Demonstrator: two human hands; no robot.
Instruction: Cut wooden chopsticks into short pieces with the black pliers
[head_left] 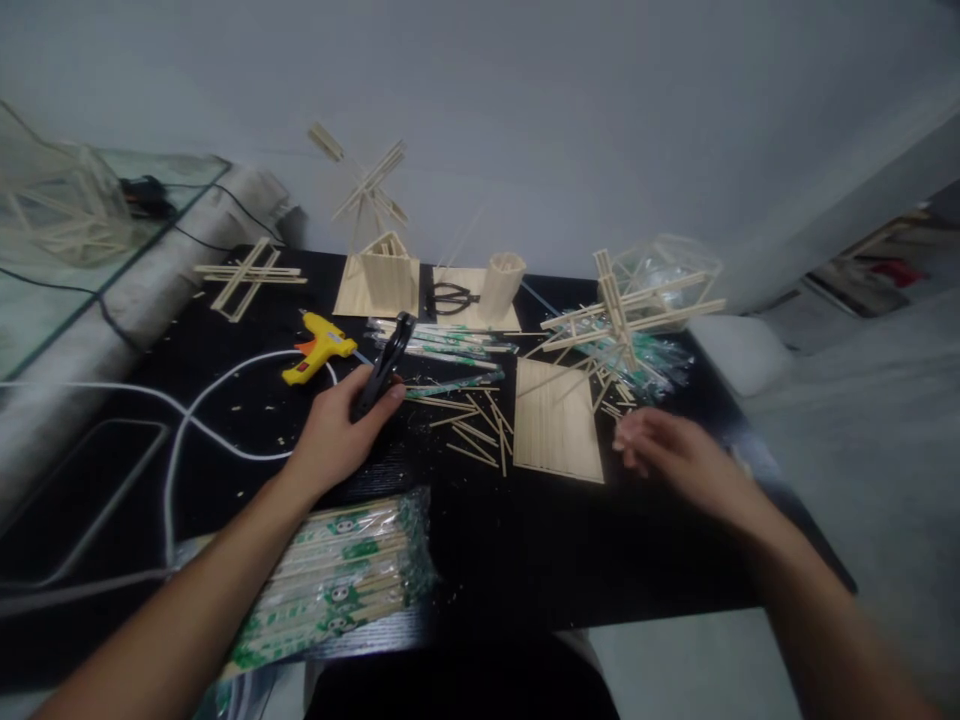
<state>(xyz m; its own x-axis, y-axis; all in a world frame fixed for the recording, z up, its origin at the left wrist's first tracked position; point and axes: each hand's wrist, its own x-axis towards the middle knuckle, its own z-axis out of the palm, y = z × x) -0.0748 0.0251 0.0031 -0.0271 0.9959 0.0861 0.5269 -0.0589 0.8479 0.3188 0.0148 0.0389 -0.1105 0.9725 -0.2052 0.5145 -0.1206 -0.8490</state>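
My left hand [341, 430] is closed around a black cutter tool [384, 365], its handles pointing up and away from me, over the black table [487, 560]. My right hand [671, 455] hovers low at the right, blurred by motion, just right of a flat panel of glued sticks [556, 420]. Loose bamboo sticks [472, 420] lie scattered between the two hands. Whether the right hand's fingers hold anything is unclear.
A yellow glue gun [319, 352] with a white cord lies left of the cutter. A pack of wrapped chopsticks [337, 575] sits near me. Behind stand a stick windmill [375, 240], a stick cup [501, 285], black scissors [450, 297], a stick cross [247, 275] and a stick frame [637, 300].
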